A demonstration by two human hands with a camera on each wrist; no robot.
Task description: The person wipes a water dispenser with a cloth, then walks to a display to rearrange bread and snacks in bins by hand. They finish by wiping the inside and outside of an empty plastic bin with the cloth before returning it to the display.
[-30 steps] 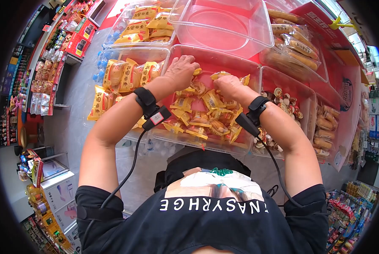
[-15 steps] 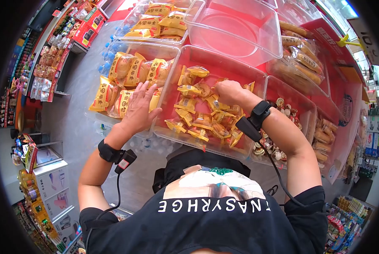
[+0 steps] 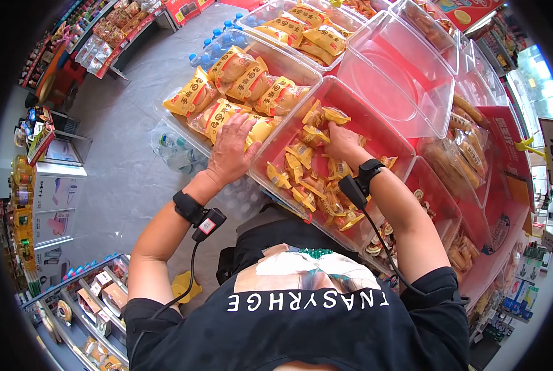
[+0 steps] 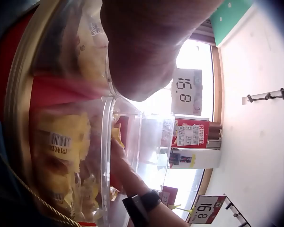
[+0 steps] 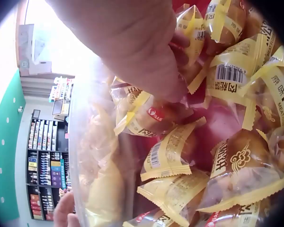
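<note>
My left hand point(image 3: 232, 151) lies with fairly straight fingers on a yellow-wrapped bread pack point(image 3: 222, 119) in the left bin point(image 3: 307, 68), its thumb side near the shared rim. My right hand point(image 3: 343, 141) reaches down into the red-bottomed bin point(image 3: 381, 133) of small yellow-wrapped pastries point(image 3: 298, 153). In the right wrist view, its thumb overlaps one wrapped pastry point(image 5: 156, 116) and its bent fingers touch another pastry point(image 5: 191, 28). I cannot tell whether it pinches either. The head view hides those fingertips behind the hand.
Behind the pastries stands a clear container point(image 3: 391, 68). Long bagged breads point(image 3: 468, 139) fill a bin on the right. Blue-capped bottles point(image 3: 224, 40) stand beyond the left bin. Price signs point(image 4: 187, 92) hang above the display. Grey floor point(image 3: 122, 161) lies to the left.
My left hand has moved from above the pastry bin to the bread packs on the left. My right hand stays among the pastries. The head view has turned, tilting the bins.
</note>
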